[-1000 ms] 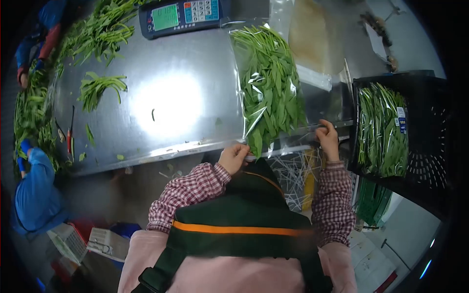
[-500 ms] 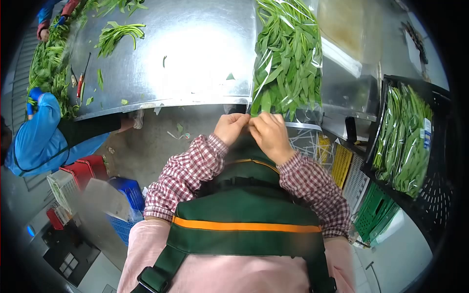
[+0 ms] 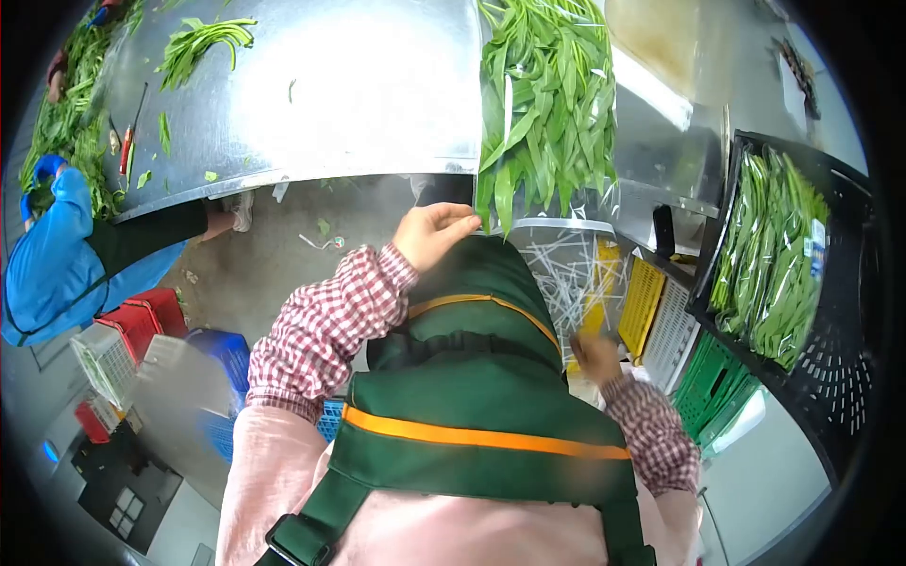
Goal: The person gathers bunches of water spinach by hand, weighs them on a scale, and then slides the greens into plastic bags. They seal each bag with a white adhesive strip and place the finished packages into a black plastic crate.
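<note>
A clear plastic bag (image 3: 604,203) filled with long-leaved green vegetables (image 3: 552,113) lies at the metal table's front edge, its mouth towards me. My left hand (image 3: 439,234) is at the bag's lower left corner, thumb and fingers pinched together on the film. Lower on the right, my right hand (image 3: 596,358) is away from the bag, beside my apron (image 3: 481,415) and close to a heap of thin white strips (image 3: 571,274). Motion smears its curled fingers, so whether it holds anything does not show.
A black crate (image 3: 845,311) with bagged greens (image 3: 769,255) stands right. Loose greens (image 3: 203,42) and red chillies (image 3: 125,151) lie on the metal table (image 3: 349,104). A co-worker's blue sleeve (image 3: 71,212) is at left. Yellow (image 3: 642,302) and green crates (image 3: 713,387) stand lower right.
My right hand has left the bag corner and moved down and right, towards the white strips. My left hand stays at the corner. The view has shifted slightly.
</note>
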Available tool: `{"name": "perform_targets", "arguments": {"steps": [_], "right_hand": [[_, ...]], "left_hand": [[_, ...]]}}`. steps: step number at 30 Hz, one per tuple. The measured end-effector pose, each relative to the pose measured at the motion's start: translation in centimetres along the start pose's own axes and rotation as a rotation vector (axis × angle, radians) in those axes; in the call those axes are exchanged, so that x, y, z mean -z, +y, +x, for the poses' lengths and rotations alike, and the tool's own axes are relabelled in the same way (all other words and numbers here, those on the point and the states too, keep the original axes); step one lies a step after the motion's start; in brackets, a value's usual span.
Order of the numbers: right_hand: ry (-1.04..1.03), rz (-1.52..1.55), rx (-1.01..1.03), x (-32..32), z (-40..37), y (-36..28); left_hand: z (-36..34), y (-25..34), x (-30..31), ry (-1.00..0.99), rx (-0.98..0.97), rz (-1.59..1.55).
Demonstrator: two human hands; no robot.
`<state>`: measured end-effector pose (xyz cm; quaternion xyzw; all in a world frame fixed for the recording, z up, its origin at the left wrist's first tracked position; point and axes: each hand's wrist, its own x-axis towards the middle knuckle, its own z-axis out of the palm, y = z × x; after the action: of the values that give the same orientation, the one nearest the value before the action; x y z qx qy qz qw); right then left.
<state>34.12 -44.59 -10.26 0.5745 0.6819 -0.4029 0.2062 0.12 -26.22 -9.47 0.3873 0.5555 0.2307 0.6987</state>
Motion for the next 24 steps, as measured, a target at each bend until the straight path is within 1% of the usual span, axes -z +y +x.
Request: {"name": "perform_targets", "arguments": {"steps": [1,2,4,5,6,8,9,11,12,13,14,16,17,20,21,24], "right_hand": [[0.440,0.187,0.130,3.0,3.2,-3.7],[0.694,0.450,0.264,7.5,5.4,-8.7],[0.829,0.362,0.537,11.1,8.3,-13.6],[0.825,0.309,0.573,11.9,9.3,-14.9],[0.814,0.255,0.605,12.0,10.0,-15.7],[0.794,0.226,0.579,12.0,11.3,-16.4],[0.784,0.202,0.569,12.0,11.7,-16.5],[0.701,0.189,0.545,12.0,12.3,-16.5],[0.659,0.183,0.529,11.9,12.5,-16.5],[0.677,0.169,0.587,11.8,12.6,-16.7],[0.647,0.157,0.594,11.4,12.5,-16.5],[0.583,0.133,0.602,10.6,11.7,-16.4],[0.587,0.188,0.586,10.7,10.9,-16.1],[0.689,0.301,0.572,11.1,10.4,-16.1],[0.747,0.285,0.577,11.4,10.7,-16.5],[0.750,0.260,0.582,11.0,12.7,-16.7]], "left_hand": [[0.6,-0.3,-0.2,-0.036,0.031,-0.007],[1.1,-0.8,-0.3,-0.064,0.057,-0.015],[0.7,-1.8,-1.0,-0.030,0.058,-0.238],[0.0,-0.9,-1.4,0.027,0.059,-0.263],[-0.1,-1.1,-1.3,0.045,0.069,-0.198],[0.0,-1.3,-1.2,0.084,0.072,-0.092],[-0.1,-1.1,-1.4,0.094,0.044,-0.049],[-0.6,-0.3,-1.6,0.113,-0.014,0.036],[-0.6,0.1,-1.6,0.137,-0.013,0.132],[-0.7,0.5,-1.6,0.160,-0.010,0.228],[-0.7,0.6,-1.5,0.183,-0.006,0.323],[-0.4,-0.2,-1.3,0.151,-0.004,0.183],[-0.2,-0.6,-1.3,0.139,-0.002,0.109],[-0.3,-0.6,-1.2,0.113,0.005,0.068],[-0.1,-1.1,-1.3,0.113,-0.025,0.055],[-0.1,-1.2,-1.4,0.120,-0.018,0.064]]}}
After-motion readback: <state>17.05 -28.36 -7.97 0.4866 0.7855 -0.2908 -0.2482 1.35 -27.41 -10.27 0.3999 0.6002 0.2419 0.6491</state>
